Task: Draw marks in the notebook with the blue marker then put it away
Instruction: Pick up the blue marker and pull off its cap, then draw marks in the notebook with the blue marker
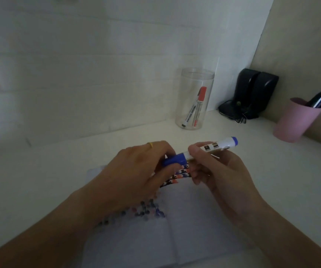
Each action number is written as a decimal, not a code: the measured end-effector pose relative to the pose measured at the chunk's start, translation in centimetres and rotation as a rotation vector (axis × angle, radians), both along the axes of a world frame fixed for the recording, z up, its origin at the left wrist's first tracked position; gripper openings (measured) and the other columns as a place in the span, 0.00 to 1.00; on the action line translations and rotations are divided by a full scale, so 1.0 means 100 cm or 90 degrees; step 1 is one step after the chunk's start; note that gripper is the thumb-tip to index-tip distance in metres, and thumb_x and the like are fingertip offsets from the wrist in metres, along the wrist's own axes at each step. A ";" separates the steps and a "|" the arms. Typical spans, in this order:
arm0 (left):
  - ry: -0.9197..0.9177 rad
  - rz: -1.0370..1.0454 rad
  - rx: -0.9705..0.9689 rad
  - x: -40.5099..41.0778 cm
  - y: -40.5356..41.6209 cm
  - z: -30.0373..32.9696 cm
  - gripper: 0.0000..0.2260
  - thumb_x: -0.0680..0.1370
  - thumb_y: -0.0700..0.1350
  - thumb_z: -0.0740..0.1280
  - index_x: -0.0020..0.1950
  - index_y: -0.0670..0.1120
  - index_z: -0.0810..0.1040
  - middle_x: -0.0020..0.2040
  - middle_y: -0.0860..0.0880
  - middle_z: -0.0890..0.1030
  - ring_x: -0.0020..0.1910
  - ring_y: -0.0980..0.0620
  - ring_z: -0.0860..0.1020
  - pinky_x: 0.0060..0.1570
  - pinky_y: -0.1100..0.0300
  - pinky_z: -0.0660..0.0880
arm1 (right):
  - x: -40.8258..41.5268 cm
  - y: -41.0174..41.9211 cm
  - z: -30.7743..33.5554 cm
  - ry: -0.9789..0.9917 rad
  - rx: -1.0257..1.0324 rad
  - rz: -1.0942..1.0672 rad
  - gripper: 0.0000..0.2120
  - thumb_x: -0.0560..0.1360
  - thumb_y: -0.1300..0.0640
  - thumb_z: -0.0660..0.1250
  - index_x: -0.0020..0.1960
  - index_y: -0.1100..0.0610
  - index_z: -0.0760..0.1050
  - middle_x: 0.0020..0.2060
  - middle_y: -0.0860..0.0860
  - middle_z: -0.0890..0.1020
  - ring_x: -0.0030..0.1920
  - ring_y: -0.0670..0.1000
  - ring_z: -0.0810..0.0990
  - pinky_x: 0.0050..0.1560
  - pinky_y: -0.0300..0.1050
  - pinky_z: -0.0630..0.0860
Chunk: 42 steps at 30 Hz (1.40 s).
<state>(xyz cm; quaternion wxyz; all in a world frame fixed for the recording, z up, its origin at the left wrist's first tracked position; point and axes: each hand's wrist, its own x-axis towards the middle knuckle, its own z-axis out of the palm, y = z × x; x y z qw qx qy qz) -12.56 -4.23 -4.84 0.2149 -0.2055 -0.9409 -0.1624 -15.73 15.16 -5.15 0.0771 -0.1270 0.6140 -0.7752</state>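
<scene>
The blue marker [216, 146], white-bodied with a blue end, lies nearly level above the open notebook [190, 225]. My right hand [219, 171] grips its white barrel. My left hand [142, 167], with a yellow ring on one finger, closes around the blue cap [173, 160] at the marker's left end. I cannot tell whether the cap is seated on the barrel. The notebook lies flat on the white desk below both hands. Rows of blue, red and dark marks run across its left page and near its top.
A clear plastic jar [194, 99] stands at the back, holding a red marker [200, 107] and a dark one. A black device [252, 93] with cables sits in the corner. A pink cup [294, 120] with pens stands at the right. The wall rises right behind the desk.
</scene>
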 end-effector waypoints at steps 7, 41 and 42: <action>-0.068 -0.035 0.034 0.006 0.008 -0.001 0.15 0.81 0.62 0.47 0.49 0.55 0.66 0.38 0.56 0.74 0.36 0.52 0.73 0.35 0.65 0.68 | 0.009 -0.005 0.001 0.048 -0.027 -0.018 0.20 0.68 0.53 0.72 0.47 0.72 0.82 0.29 0.58 0.81 0.28 0.50 0.77 0.28 0.40 0.74; -0.156 -0.104 0.009 -0.024 -0.034 -0.029 0.14 0.81 0.62 0.53 0.59 0.60 0.73 0.51 0.62 0.74 0.54 0.66 0.69 0.52 0.70 0.63 | -0.009 0.012 -0.024 0.062 0.317 -0.133 0.03 0.70 0.59 0.76 0.41 0.59 0.85 0.31 0.56 0.87 0.32 0.54 0.86 0.39 0.47 0.83; -0.157 -0.108 0.008 -0.025 -0.035 -0.028 0.14 0.81 0.61 0.55 0.61 0.61 0.74 0.52 0.63 0.74 0.56 0.67 0.69 0.53 0.71 0.63 | -0.010 0.013 -0.027 0.065 0.329 -0.141 0.04 0.69 0.57 0.76 0.41 0.59 0.85 0.31 0.55 0.87 0.31 0.53 0.86 0.38 0.47 0.83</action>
